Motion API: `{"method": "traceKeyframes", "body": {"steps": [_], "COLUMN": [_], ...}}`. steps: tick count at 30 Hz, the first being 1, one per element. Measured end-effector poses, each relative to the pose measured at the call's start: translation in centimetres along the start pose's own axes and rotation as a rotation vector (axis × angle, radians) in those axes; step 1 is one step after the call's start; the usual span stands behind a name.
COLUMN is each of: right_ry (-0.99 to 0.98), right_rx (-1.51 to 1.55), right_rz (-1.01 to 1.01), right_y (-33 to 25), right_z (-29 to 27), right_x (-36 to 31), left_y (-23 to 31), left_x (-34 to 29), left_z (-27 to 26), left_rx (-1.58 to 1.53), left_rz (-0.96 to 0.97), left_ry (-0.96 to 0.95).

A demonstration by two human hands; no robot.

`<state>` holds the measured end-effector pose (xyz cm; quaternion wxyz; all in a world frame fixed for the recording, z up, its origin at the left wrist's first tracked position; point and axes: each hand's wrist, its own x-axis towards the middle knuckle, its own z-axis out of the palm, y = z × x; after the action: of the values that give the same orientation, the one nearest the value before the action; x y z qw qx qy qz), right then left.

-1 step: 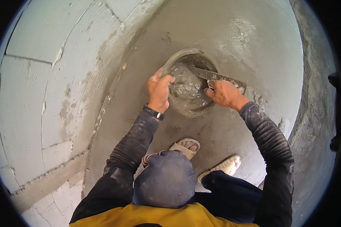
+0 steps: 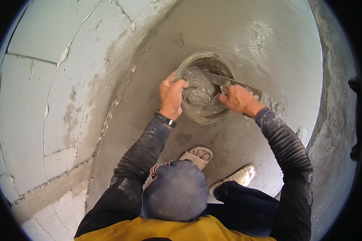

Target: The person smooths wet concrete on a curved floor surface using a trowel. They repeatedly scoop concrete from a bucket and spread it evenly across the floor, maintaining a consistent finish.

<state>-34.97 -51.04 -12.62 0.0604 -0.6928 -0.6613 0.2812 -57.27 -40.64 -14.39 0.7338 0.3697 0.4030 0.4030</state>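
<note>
A mortar-smeared round bucket (image 2: 195,115) sits on the floor in front of me with wet grey mortar (image 2: 199,92) inside. My left hand (image 2: 172,95) grips its left rim, thumb turned inward and fingers partly hidden outside. The fingers of my right hand (image 2: 239,99) are closed round the handle of a plastering trowel (image 2: 245,87). Its long flat blade reaches across the bucket's right rim, with the left end down by the mortar. Grey smears coat the blade, and my hand covers most of the handle.
On the left rises a wall of pale blocks (image 2: 26,108) with splashes and joints of mortar. Wet grey cement (image 2: 257,38) covers the floor around the bucket. My sandalled feet (image 2: 199,156) stand close to the near side of the bucket. A rough grey edge (image 2: 334,104) curves along the right.
My left hand and the bucket's rim have shifted slightly to the right. The right hand and trowel stay almost where they were.
</note>
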Motion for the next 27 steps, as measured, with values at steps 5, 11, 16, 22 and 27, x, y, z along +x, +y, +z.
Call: {"method": "traceKeyframes", "body": {"steps": [5, 11, 16, 22, 27], "right_ry": [-0.261, -0.156, -0.093, 0.122, 0.286], "right_rx": [0.464, 0.573, 0.829, 0.695, 0.052], "right_rz": [0.260, 0.291, 0.190, 0.188, 0.262], "right_y": [-0.3, -1.0, -1.6, 0.5, 5.6], "right_z": [0.4, 1.6, 2.7, 5.0, 6.9], "right_x": [1.9, 0.5, 0.6, 1.8, 1.3], "left_y": [-1.3, -1.1, 2.3, 5.5, 6.7], "left_x": [0.6, -0.4, -0.7, -0.1, 0.0], "left_z": [-0.4, -1.4, -4.8, -13.2, -17.7], "left_rx": [-0.061, -0.018, -0.060, 0.020, 0.147], "left_rz": [0.039, 0.042, 0.117, 0.203, 0.278], "left_ry": [0.020, 0.139, 0.228, 0.506, 0.616]}}
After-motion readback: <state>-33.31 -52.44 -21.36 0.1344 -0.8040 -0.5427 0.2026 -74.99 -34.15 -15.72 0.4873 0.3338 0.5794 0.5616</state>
